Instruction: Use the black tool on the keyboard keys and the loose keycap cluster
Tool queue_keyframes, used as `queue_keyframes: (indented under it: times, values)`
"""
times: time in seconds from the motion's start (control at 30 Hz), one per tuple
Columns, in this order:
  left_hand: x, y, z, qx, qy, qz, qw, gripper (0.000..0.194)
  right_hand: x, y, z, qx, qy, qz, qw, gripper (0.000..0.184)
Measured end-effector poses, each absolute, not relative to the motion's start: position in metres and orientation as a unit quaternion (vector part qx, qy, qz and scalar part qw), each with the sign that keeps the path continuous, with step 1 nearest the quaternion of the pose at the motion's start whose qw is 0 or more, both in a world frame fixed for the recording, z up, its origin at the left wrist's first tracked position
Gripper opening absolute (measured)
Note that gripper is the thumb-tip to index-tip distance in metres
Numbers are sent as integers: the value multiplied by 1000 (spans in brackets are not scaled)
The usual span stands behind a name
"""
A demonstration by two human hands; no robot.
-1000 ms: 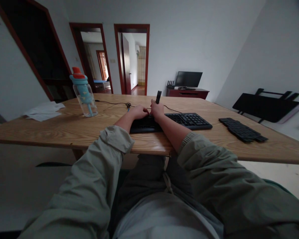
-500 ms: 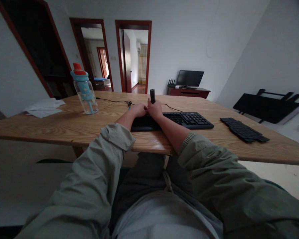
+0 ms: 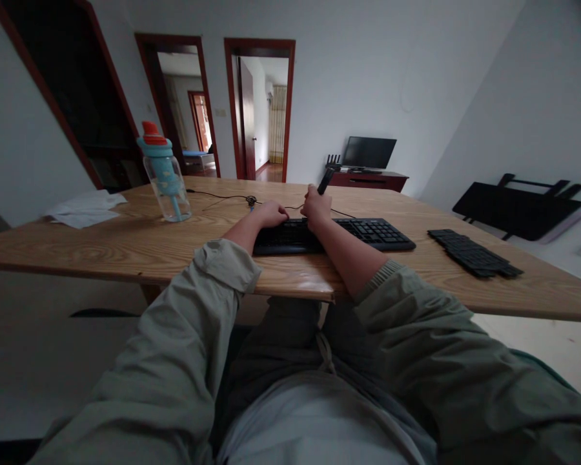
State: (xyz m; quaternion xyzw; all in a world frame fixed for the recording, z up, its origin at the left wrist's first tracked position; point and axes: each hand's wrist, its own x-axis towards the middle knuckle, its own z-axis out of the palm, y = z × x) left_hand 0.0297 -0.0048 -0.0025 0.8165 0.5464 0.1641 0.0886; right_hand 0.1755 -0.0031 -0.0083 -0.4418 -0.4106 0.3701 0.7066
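A black keyboard [image 3: 363, 234] lies on the wooden table [image 3: 126, 245] in front of me. My left hand [image 3: 268, 213] rests on the keyboard's left end, fingers curled down onto it. My right hand [image 3: 317, 208] hovers over the keyboard's middle and grips a slim black tool [image 3: 325, 180] that sticks up and leans to the right. The keyboard's thin cable [image 3: 223, 197] runs back and left across the table. Both my arms are in grey-green sleeves.
A clear bottle [image 3: 164, 177] with a blue and orange lid stands at the left. White paper [image 3: 84, 208] lies at the far left. A dark slab of loose keys [image 3: 472, 253] lies at the right. Against the right wall leans a folded black table [image 3: 518, 206].
My right hand has moved a little to the right along the keyboard. The black tool has tipped from upright to leaning right. My left hand has stayed put.
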Motion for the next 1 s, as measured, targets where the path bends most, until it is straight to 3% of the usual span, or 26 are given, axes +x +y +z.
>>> queue_keyframes:
  times: [0.27,0.5,0.77,1.0]
  values:
    - [27,-5,-1,815,549,158,99,32,201,-34,26,-370,-353,447,734,33]
    - [23,3,-5,816,542,167,108,32,335,-92,44,-352,-366,350,787,37]
    - [24,-2,0,801,559,172,126,30,515,-177,10,-435,-287,166,837,50]
    - [25,-3,2,813,549,163,104,35,531,-192,-22,-462,-266,160,831,45]
